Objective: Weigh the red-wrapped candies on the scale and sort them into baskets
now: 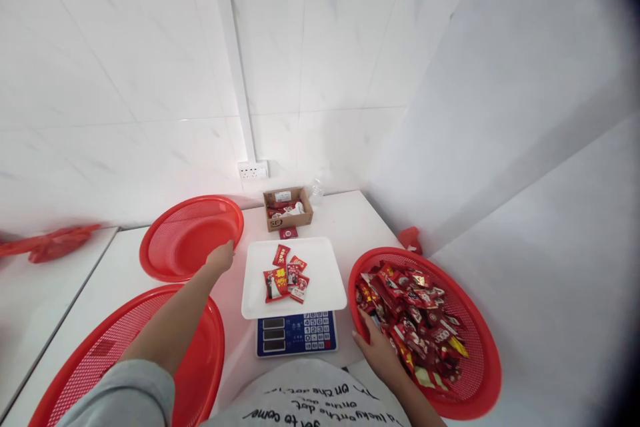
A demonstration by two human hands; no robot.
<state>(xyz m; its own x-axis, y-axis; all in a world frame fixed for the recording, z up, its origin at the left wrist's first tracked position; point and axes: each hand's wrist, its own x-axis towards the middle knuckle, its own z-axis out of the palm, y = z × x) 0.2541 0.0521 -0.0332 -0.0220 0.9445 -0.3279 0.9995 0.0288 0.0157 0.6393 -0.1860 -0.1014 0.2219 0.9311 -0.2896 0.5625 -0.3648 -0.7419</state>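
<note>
My left hand [221, 257] reaches forward to the right rim of the far red basket [170, 260]; its fingers curl at the rim, and I cannot see whether they grip it. My right hand [378, 349] lies among red snack packets [413, 317] in the red basket on the right [480, 373], fingers buried in the packets. Between the hands stands a blue scale [296, 333] with a white tray [325, 273] holding several red packets [285, 277].
A third red basket [95, 353] sits near left under my left arm. A small cardboard box [289, 208] with packets stands at the back by a wall socket [253, 169]. One packet [288, 233] lies behind the tray. White walls close in at back and right.
</note>
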